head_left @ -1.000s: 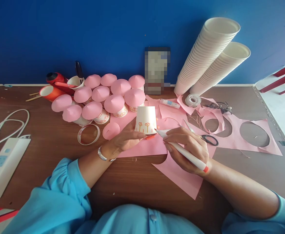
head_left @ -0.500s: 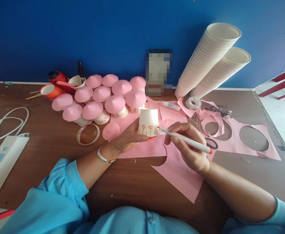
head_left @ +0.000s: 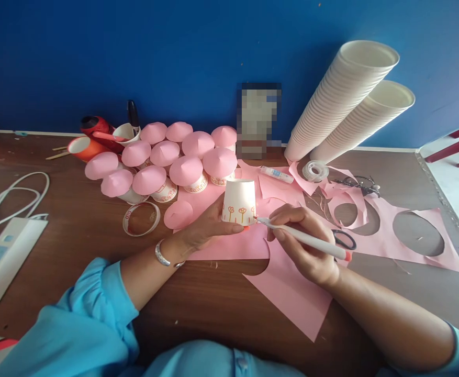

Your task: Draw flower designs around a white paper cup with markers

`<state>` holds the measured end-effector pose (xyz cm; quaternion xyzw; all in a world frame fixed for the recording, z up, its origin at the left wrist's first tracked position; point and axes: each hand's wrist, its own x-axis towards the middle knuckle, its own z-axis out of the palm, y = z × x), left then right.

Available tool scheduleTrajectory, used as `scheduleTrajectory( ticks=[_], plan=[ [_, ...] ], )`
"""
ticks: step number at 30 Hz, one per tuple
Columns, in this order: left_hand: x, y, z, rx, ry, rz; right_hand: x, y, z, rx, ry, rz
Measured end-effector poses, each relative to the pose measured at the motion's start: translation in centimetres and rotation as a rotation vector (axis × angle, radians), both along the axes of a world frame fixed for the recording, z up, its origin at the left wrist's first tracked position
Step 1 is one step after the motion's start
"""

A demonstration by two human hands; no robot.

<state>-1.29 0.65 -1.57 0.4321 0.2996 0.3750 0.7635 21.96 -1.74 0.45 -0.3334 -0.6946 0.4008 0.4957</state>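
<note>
My left hand [head_left: 209, 225] is closed round a white paper cup [head_left: 239, 196], held upside down above the pink paper. Small orange flowers on stems run along the cup's lower part. A white felt-tip pen [head_left: 311, 238] with a red end is gripped in my right hand [head_left: 308, 246], its tip at the cup's right side beside a flower. Behind the left hand stand several upturned cups topped with pink paper cones [head_left: 186, 170]. A smaller pink cone [head_left: 178, 214] lies close to my left wrist. Scissors [head_left: 344, 239] show partly behind my right hand.
Two tall stacks of white cups [head_left: 343, 94] lean at the back right. Cut pink paper [head_left: 386, 230], clear tape [head_left: 315, 170] and a glue tube [head_left: 277, 174] lie before them. At left are a tape roll [head_left: 142, 219] and a power strip [head_left: 9, 256].
The pen tip has moved slightly down along the cup's right side, near the rim. Both hands keep their hold, and the whole view has shifted a little.
</note>
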Motion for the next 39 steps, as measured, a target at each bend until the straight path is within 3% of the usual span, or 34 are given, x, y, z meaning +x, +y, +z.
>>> scheduleTrajectory(
  ticks=[4, 10, 31, 39],
  plan=[
    [0.0, 0.0, 0.0, -0.006, 0.025, -0.003, -0.2, -0.3, 0.5, 0.233, -0.170, -0.075],
    [-0.1, 0.1, -0.1, 0.035, 0.044, -0.057, -0.3, -0.2, 0.5, 0.431, -0.211, -0.015],
    [-0.1, 0.2, 0.1, 0.017, 0.044, -0.081, -0.1, 0.0, 0.2, 0.445, -0.280, -0.054],
    [0.2, 0.2, 0.9, 0.024, 0.003, -0.052, 0.1, 0.3, -1.0, 0.454, -0.280, -0.102]
  ],
)
